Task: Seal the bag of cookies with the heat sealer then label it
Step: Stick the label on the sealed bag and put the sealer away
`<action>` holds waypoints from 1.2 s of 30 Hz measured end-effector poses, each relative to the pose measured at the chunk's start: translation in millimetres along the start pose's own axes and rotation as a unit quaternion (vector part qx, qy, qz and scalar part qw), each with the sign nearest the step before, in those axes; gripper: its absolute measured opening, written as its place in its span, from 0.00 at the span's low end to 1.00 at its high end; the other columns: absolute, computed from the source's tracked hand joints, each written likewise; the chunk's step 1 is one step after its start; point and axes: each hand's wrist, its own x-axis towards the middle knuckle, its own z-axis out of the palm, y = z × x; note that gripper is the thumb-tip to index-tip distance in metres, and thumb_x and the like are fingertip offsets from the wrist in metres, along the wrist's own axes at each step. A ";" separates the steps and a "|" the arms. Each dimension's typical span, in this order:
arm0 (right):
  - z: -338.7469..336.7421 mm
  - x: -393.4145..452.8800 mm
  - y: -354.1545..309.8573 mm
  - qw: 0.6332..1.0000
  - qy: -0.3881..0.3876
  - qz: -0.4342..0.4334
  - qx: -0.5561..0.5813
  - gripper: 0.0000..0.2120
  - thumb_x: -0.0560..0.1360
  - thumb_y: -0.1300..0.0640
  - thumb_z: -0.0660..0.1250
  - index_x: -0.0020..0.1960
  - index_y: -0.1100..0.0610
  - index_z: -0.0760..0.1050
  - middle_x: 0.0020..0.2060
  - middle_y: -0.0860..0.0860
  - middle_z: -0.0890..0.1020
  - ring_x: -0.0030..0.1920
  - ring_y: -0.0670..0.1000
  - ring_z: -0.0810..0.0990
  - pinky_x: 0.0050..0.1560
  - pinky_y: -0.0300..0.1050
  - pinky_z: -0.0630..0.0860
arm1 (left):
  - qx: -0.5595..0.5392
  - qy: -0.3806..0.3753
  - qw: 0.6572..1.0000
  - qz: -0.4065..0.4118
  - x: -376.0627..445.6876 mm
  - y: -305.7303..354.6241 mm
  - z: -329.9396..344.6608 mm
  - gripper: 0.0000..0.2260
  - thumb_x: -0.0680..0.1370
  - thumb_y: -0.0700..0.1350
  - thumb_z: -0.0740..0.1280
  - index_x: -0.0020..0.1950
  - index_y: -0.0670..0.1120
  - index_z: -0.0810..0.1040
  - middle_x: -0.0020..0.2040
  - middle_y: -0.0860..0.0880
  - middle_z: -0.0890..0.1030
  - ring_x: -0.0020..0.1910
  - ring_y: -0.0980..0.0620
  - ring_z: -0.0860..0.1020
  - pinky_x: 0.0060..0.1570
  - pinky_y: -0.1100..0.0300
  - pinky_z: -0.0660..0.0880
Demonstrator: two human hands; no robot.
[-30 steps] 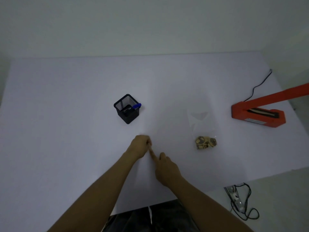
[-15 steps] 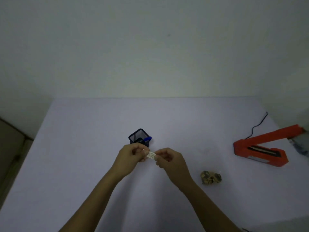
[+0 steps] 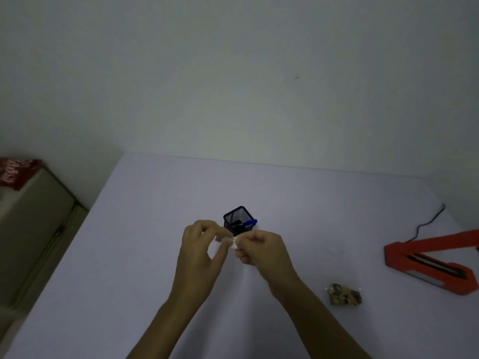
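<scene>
Head view. Left hand (image 3: pixel 201 251) and right hand (image 3: pixel 261 251): raised above the white table (image 3: pixel 145 255), fingertips of both pinched on one small white label (image 3: pixel 232 242) held between them. Bag of cookies (image 3: pixel 344 297): lying on the table to the right of the hands, well apart from them. Heat sealer (image 3: pixel 430 263): red, arm raised, at the table's right edge, black cord (image 3: pixel 427 222) behind it. Black mesh pen holder (image 3: pixel 237 220): just behind the hands, a blue pen (image 3: pixel 250 222) sticking out.
</scene>
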 end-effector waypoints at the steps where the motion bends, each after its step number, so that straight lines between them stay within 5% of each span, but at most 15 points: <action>1: 1.0 -2.1 -2.7 1.000 0.002 -0.002 0.007 0.06 0.75 0.61 0.69 0.48 0.62 0.83 0.34 0.54 0.84 0.34 0.46 0.82 0.39 0.38 0.79 | 0.020 -0.007 0.999 0.037 -2.8 1.1 -1.1 0.04 0.76 0.46 0.70 0.49 0.52 0.81 0.49 0.58 0.79 0.51 0.62 0.73 0.53 0.77 0.67; 9: -11.4 -14.2 -30.7 0.987 -0.039 0.060 0.147 0.07 0.74 0.62 0.69 0.47 0.65 0.83 0.36 0.58 0.82 0.35 0.49 0.80 0.39 0.40 0.78 | -0.007 -0.025 0.992 0.125 3.3 15.6 -17.6 0.11 0.74 0.45 0.72 0.57 0.50 0.81 0.52 0.58 0.82 0.52 0.63 0.79 0.55 0.71 0.74; 17: -24.7 -25.0 -41.7 0.965 -0.104 0.093 0.222 0.05 0.75 0.64 0.69 0.46 0.65 0.83 0.35 0.56 0.82 0.33 0.47 0.80 0.36 0.37 0.79 | 0.021 -0.006 0.980 0.200 7.4 21.9 -26.0 0.09 0.76 0.46 0.67 0.53 0.46 0.84 0.49 0.53 0.85 0.49 0.58 0.80 0.51 0.62 0.78; 36: -23.5 -43.1 -35.9 0.972 -0.086 0.083 0.203 0.07 0.76 0.67 0.66 0.52 0.65 0.80 0.36 0.56 0.84 0.33 0.48 0.81 0.36 0.38 0.79 | 0.053 -0.008 0.976 0.209 -6.2 27.4 -28.0 0.12 0.78 0.48 0.64 0.52 0.43 0.84 0.48 0.50 0.85 0.48 0.55 0.80 0.52 0.63 0.76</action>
